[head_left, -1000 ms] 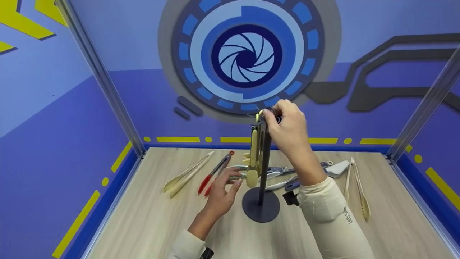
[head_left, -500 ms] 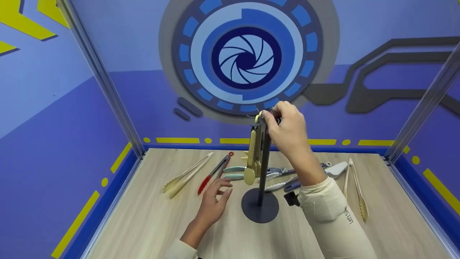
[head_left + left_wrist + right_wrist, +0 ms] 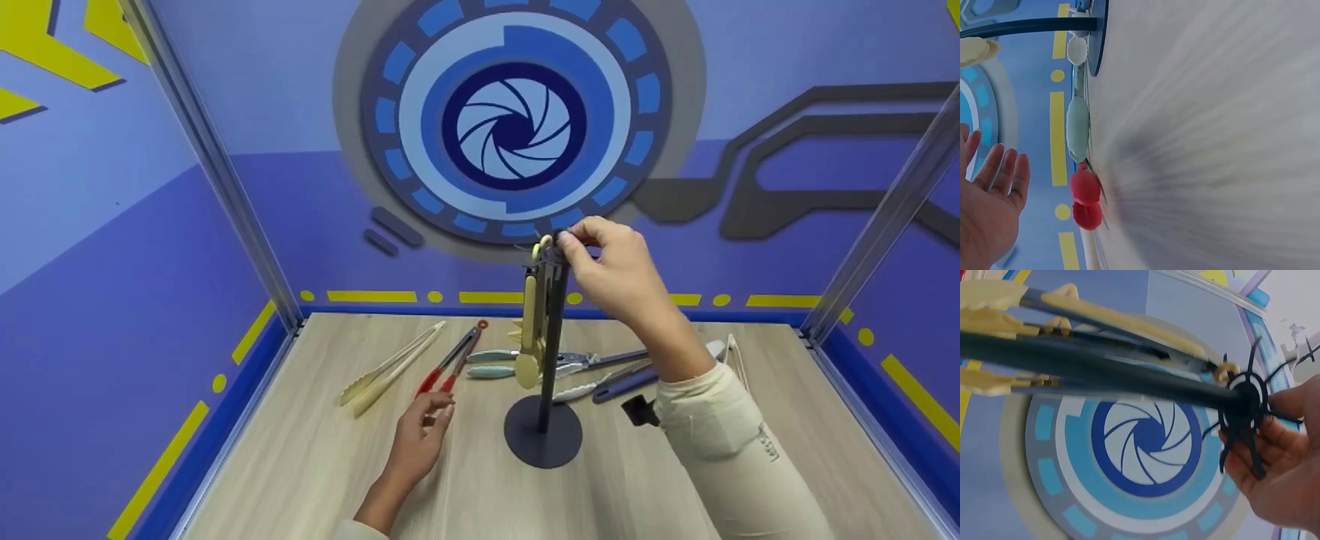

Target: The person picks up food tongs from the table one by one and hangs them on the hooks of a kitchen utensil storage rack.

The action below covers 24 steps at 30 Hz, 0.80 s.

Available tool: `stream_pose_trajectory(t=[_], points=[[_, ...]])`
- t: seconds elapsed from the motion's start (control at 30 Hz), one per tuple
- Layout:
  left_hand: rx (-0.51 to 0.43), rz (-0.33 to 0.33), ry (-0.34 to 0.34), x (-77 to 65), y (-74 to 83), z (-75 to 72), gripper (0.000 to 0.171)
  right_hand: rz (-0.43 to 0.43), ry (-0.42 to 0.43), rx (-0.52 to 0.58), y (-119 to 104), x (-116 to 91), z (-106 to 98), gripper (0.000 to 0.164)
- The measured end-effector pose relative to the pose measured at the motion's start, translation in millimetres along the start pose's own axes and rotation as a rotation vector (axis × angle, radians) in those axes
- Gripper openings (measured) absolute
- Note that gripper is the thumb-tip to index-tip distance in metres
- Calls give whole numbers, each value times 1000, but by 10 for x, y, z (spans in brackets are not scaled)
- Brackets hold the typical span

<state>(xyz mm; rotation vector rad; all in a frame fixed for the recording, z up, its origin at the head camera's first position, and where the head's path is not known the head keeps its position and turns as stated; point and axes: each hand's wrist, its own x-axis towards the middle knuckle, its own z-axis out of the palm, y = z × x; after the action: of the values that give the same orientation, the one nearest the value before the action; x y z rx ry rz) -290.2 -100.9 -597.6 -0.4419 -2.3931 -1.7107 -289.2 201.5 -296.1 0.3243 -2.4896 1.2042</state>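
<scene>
A black utensil stand (image 3: 555, 337) rises from a round base, topped by a ring of hooks (image 3: 1244, 408). My right hand (image 3: 619, 266) grips the hook ring, thumb and forefinger at its edge. Cream-tipped tongs and other cream-headed utensils hang close together on the pole's left side, the nearest tongs (image 3: 529, 322) by a cream loop. My left hand (image 3: 420, 435) is held in the air, holding nothing, its fingers loosely bent just in front of the red-tipped tongs (image 3: 450, 367). In the left wrist view, the left hand (image 3: 991, 208) has its palm showing and fingers apart.
Long cream tongs (image 3: 390, 367) lie at the left of the wooden table (image 3: 285, 457). Mint-tipped tongs (image 3: 491, 371) and dark-handled tongs (image 3: 619, 384) lie behind the stand. More cream tongs (image 3: 739, 360) at right are partly hidden by the right sleeve. Panel walls surround the table.
My left hand has drawn back from the hanging utensils, leftward and towards me. My right hand has shifted slightly right around the stand's top, and the hanging utensils have swayed slightly.
</scene>
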Motion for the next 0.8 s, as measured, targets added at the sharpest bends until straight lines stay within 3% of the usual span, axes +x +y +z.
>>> stream_pose_trajectory(t=[0.23,0.47,0.6,0.8], points=[[1,9,15,-9,-12,-30,12,-45,-172,52,106,127,-241,23],[-15,-22,17,-34,31,-43,10,-119,-285,112,254,278,-309,23],[-18,-5,33,-43,31,-60,10,-131,-297,120,289,284,-307,23],[-17,-7,44,-51,24,-75,11,-137,-219,97,277,213,-245,22]])
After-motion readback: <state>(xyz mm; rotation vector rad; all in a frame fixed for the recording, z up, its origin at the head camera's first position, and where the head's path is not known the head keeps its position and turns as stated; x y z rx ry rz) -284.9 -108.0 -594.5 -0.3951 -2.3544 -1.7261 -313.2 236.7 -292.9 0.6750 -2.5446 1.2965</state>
